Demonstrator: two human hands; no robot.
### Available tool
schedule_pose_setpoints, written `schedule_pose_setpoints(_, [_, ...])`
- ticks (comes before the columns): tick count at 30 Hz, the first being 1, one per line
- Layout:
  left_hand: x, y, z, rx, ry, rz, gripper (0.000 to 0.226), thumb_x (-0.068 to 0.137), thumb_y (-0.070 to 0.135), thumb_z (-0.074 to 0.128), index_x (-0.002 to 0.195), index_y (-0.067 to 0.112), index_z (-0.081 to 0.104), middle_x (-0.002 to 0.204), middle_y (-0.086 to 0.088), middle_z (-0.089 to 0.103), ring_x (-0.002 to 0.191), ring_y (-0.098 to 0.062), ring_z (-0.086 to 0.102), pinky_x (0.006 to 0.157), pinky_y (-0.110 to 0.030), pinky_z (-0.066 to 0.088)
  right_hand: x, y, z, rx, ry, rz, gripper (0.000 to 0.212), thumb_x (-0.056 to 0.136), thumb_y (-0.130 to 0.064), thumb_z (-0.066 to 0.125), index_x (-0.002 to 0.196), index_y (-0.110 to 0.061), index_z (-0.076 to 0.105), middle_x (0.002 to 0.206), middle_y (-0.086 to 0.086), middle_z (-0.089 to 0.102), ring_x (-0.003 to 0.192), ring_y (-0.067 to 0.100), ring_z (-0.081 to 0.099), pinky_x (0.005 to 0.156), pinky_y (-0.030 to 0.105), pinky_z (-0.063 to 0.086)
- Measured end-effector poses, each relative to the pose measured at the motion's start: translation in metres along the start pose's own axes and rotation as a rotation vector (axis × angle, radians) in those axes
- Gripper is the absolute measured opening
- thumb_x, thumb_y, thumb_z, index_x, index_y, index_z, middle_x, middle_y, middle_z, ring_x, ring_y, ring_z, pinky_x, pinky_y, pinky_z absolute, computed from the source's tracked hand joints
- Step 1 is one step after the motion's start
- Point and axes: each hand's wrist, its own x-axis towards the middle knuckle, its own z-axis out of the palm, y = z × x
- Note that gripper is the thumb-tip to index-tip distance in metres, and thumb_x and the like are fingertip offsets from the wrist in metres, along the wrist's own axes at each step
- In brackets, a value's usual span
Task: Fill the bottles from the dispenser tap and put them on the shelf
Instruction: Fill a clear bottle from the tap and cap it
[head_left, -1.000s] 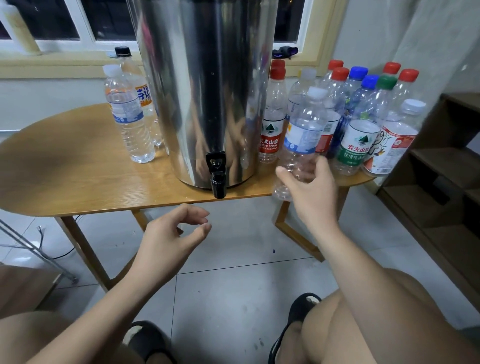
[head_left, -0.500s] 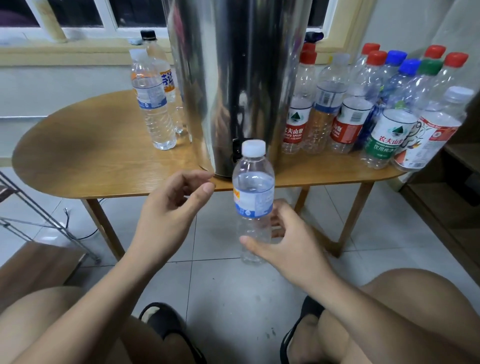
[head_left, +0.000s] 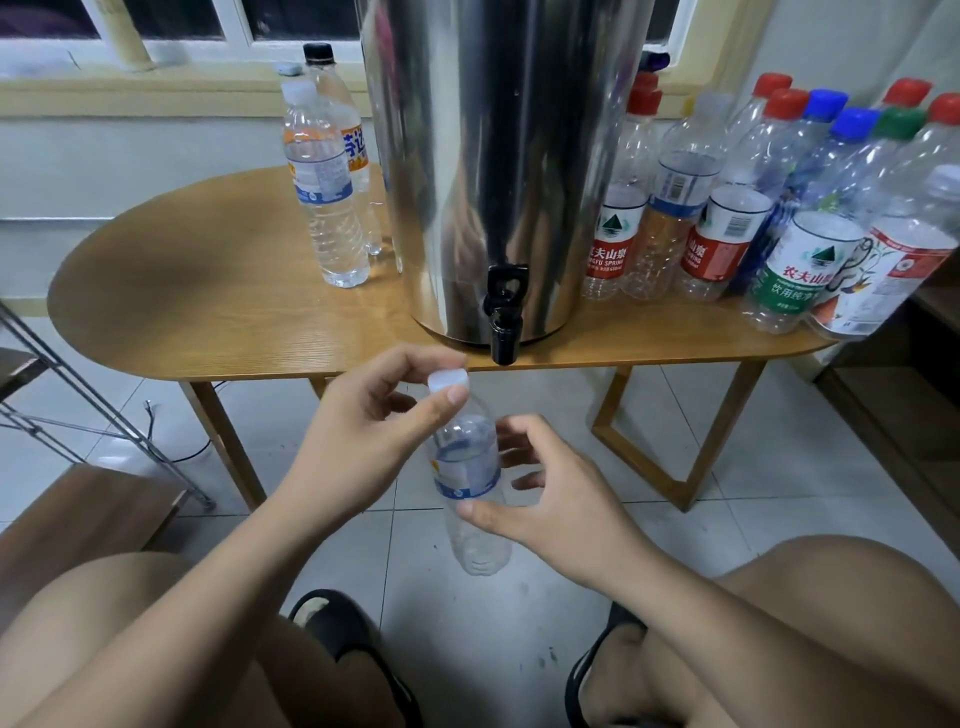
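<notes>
1. My left grip (head_left: 363, 431) pinches the white cap (head_left: 448, 381), which sits on top of the clear bottle (head_left: 470, 483); the bottle's long axis is near upright.
2. My right grip (head_left: 561, 499) holds the bottle at its label, below the desk (head_left: 208, 291) edge and just left of the tap (head_left: 503, 317).
3. Half a second ago my left grip hung open beside the bottle, off the cap.

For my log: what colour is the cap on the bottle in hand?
White; the cap on the bottle shows best in the head view.
</notes>
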Motion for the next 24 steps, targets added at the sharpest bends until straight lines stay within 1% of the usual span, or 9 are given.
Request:
schedule_pose_setpoints(2, [-0.003, -0.002, 0.006, 0.045, -0.052, 0.005, 0.02, 0.1, 0.033, 0.078, 0.12, 0.028, 0.077, 0.122, 0.007, 0.077, 0.117, -0.018, 0.072, 0.096, -0.06, 0.059, 0.0, -0.003, -0.003, 0.021, 0.007, -0.003, 0.067, 0.079, -0.054, 0.092, 0.133, -0.046, 0.053, 0.128, -0.027, 0.064, 0.12, -0.004, 0.061, 0.093, 0.02, 0.055])
schedule_pose_setpoints(4, [-0.005, -0.001, 0.011, 0.077, -0.113, 0.009, 0.02, 0.102, 0.033, 0.077, 0.121, 0.03, 0.076, 0.122, 0.01, 0.076, 0.118, -0.015, 0.072, 0.095, -0.058, 0.059, 0.0, -0.005, -0.005, 0.028, 0.008, -0.01, 0.065, 0.081, -0.05, 0.092, 0.133, -0.046, 0.053, 0.128, -0.026, 0.065, 0.119, -0.006, 0.061, 0.09, 0.015, 0.054])
schedule_pose_setpoints(8, [-0.005, 0.002, 0.014, 0.095, -0.176, 0.008, 0.024, 0.1, 0.038, 0.074, 0.123, 0.033, 0.075, 0.126, 0.012, 0.076, 0.123, -0.015, 0.07, 0.099, -0.055, 0.058, 0.0, -0.004, -0.006, 0.021, 0.013, -0.01, 0.063, 0.082, -0.05, 0.09, 0.134, -0.046, 0.054, 0.127, -0.023, 0.067, 0.117, -0.002, 0.064, 0.093, 0.027, 0.059])
schedule_pose_setpoints(11, [-0.001, -0.001, 0.006, 0.08, -0.243, 0.015, 0.026, 0.104, 0.028, 0.07, 0.129, 0.03, 0.076, 0.131, 0.011, 0.076, 0.129, -0.015, 0.068, 0.106, -0.054, 0.056, 0.001, -0.002, -0.007, 0.029, 0.008, -0.008, 0.062, 0.082, -0.052, 0.089, 0.133, -0.043, 0.055, 0.127, -0.022, 0.068, 0.116, 0.002, 0.067, 0.095, 0.035, 0.061])
schedule_pose_setpoints(15, [0.002, -0.001, -0.001, 0.018, -0.335, -0.014, 0.03, 0.105, 0.022, 0.067, 0.134, 0.024, 0.076, 0.133, 0.007, 0.076, 0.13, -0.014, 0.069, 0.112, -0.046, 0.056, 0.001, -0.001, -0.008, 0.037, -0.003, -0.025, 0.056, 0.083, -0.047, 0.091, 0.128, -0.04, 0.058, 0.123, -0.019, 0.071, 0.113, 0.003, 0.068, 0.092, 0.033, 0.061])
schedule_pose_setpoints(17, [0.004, -0.004, -0.005, 0.05, -0.362, 0.009, 0.029, 0.105, 0.021, 0.067, 0.133, 0.025, 0.076, 0.131, 0.006, 0.076, 0.129, -0.016, 0.069, 0.112, -0.044, 0.055, 0.001, -0.001, -0.007, 0.027, -0.003, -0.034, 0.056, 0.082, -0.045, 0.092, 0.127, -0.038, 0.06, 0.121, -0.018, 0.071, 0.111, 0.003, 0.069, 0.089, 0.031, 0.06])
schedule_pose_setpoints(19, [0.007, -0.009, -0.008, 0.106, -0.384, 0.045, 0.028, 0.106, 0.027, 0.068, 0.133, 0.029, 0.076, 0.128, 0.003, 0.074, 0.127, -0.02, 0.069, 0.11, -0.043, 0.055, 0.001, 0.0, -0.005, 0.017, -0.002, -0.041, 0.056, 0.081, -0.044, 0.093, 0.126, -0.037, 0.061, 0.119, -0.017, 0.072, 0.109, 0.004, 0.069, 0.087, 0.028, 0.059])
schedule_pose_setpoints(21, [0.009, -0.012, -0.008, 0.145, -0.369, 0.033, 0.026, 0.105, 0.039, 0.069, 0.13, 0.035, 0.077, 0.12, 0.004, 0.072, 0.122, -0.021, 0.07, 0.107, -0.042, 0.054, 0.002, 0.002, -0.003, -0.003, 0.009, -0.052, 0.056, 0.08, -0.044, 0.094, 0.125, -0.037, 0.061, 0.116, -0.017, 0.071, 0.107, 0.003, 0.068, 0.084, 0.022, 0.057])
schedule_pose_setpoints(24, [0.01, -0.017, -0.005, 0.214, -0.306, 0.015, 0.021, 0.101, 0.049, 0.072, 0.118, 0.038, 0.078, 0.11, 0.007, 0.071, 0.11, -0.019, 0.07, 0.099, -0.042, 0.057, 0.004, 0.006, -0.002, -0.118, 0.046, -0.075, 0.062, 0.077, -0.053, 0.092, 0.127, -0.041, 0.058, 0.117, -0.021, 0.066, 0.109, -0.001, 0.063, 0.083, 0.019, 0.053])
